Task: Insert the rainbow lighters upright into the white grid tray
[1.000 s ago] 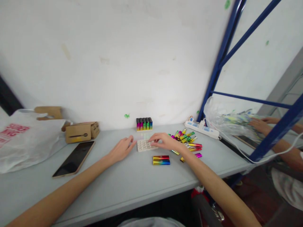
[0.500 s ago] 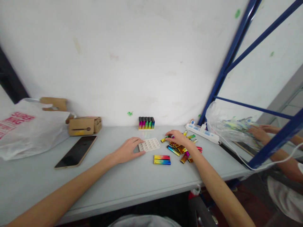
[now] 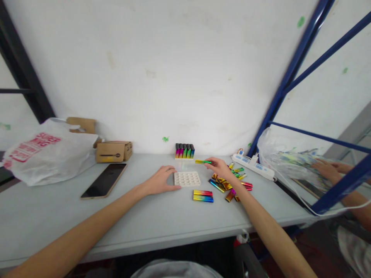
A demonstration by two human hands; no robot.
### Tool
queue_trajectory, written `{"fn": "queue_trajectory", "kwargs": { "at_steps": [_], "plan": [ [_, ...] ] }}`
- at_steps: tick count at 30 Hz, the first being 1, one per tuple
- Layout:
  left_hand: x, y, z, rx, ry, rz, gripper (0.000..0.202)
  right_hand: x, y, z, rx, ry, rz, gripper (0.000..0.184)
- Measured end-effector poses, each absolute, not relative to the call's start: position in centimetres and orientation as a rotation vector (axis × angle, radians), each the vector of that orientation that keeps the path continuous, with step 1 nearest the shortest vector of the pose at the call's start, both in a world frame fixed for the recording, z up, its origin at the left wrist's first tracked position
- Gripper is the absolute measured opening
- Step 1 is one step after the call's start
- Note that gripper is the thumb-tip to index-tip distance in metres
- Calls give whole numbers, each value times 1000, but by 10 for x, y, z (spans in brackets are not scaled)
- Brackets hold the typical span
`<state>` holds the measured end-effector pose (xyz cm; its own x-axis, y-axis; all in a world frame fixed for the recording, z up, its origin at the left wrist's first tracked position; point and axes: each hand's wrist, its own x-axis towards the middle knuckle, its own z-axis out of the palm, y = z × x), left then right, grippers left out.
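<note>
My left hand (image 3: pixel 163 180) grips the left edge of a white tray (image 3: pixel 187 178) with rows of small square holes; its thumb is at the near corner, its fingers at the far one. Above the table, my right hand (image 3: pixel 219 168) pinches one end of a shiny yellow-green lighter (image 3: pixel 200 161) that points left. Under and beside that hand lies a loose heap of metallic coloured lighters (image 3: pixel 231 195). Two more lighters (image 3: pixel 203 196), red-yellow and blue-yellow, lie side by side in front of the tray. By the wall, a block of upright lighters (image 3: pixel 184 151) with black tops stands in a holder.
On the left are a phone (image 3: pixel 104 180), a cardboard box (image 3: pixel 113 151) and a white plastic bag (image 3: pixel 49 150). A power strip (image 3: pixel 253 166) with a white cable lies at the right, beside the blue metal frame (image 3: pixel 275 102). Another person's hands (image 3: pixel 326 170) work beyond it.
My right hand has lifted the yellow-green lighter from the heap and moved it up toward the upright block. My left hand stays at the tray. The camera view has shifted slightly left.
</note>
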<state>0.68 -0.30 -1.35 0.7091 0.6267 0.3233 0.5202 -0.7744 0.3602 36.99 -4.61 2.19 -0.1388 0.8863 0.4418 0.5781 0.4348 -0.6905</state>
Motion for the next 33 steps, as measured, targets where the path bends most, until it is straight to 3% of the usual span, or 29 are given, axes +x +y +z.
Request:
{"fn": "queue_trajectory", "kwargs": {
  "at_steps": [8,13,21,24,27,33],
  "plan": [
    [17,-5,-21,2711,950,659,79,328,-47,32,-1048,-1405,655,55],
    [25,0,-24,2761,921,678,76,294,-43,43,-892,-1265,966,63],
    [26,-2,-23,2786,904,670,73,253,-50,29,-939,-1267,1218,60],
    [25,-2,-24,2779,908,677,75,252,-57,20,-1042,-1247,1310,67],
    [26,-2,-24,2770,924,673,78,254,-58,17,-1109,-1267,1301,70],
    [24,-5,-21,2749,920,648,77,264,-49,15,-1238,-1271,1132,53]
  ]
}}
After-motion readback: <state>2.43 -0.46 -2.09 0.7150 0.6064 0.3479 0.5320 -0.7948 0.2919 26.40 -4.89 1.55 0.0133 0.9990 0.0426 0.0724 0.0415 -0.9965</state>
